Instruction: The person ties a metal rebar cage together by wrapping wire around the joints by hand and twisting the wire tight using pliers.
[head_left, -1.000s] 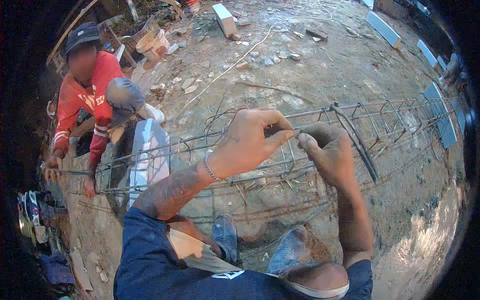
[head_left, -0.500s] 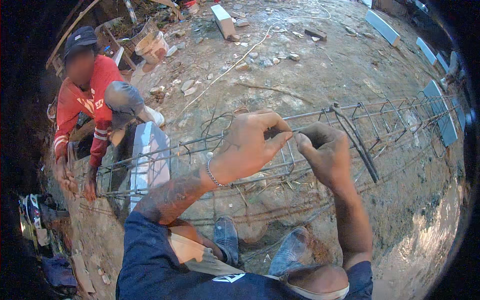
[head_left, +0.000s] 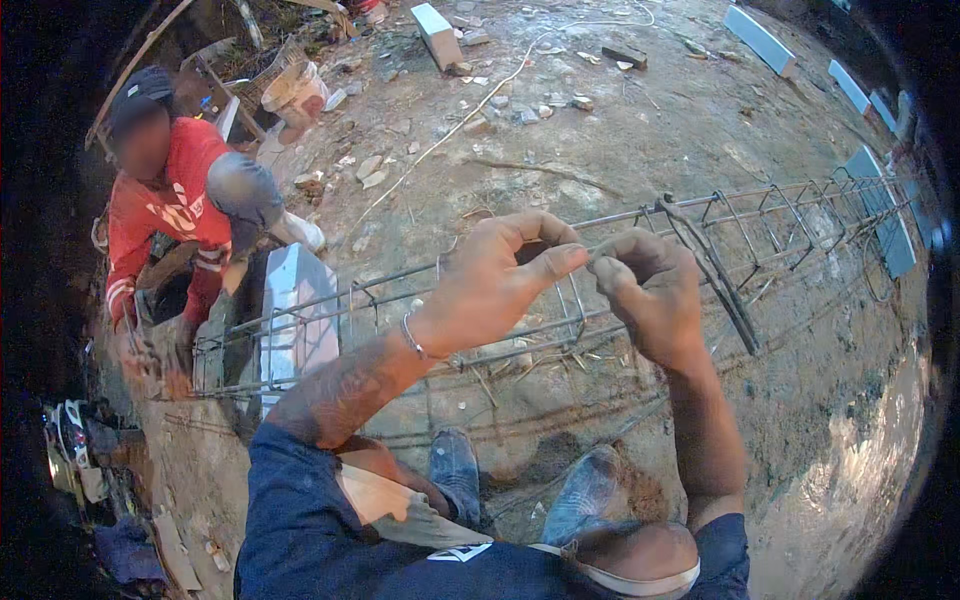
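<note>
Left hand (head_left: 515,262), wrist with a chain bracelet: fingers curled, thumb and forefinger tips nearly together; right hand (head_left: 650,290), fingers bent, tips close beside the left's; whether either holds anything thin, cannot tell; rebar cage (head_left: 615,218), long, stretching crosswise beneath and beyond both hands; dark two-armed tool (head_left: 712,270), slanting from the cage's far bar, just right of the right hand; pale block (head_left: 300,350), under the cage's left part; pale slab (head_left: 885,235), at its right part; co-worker in red (head_left: 185,180), crouched, hands near the cage's left end.
</note>
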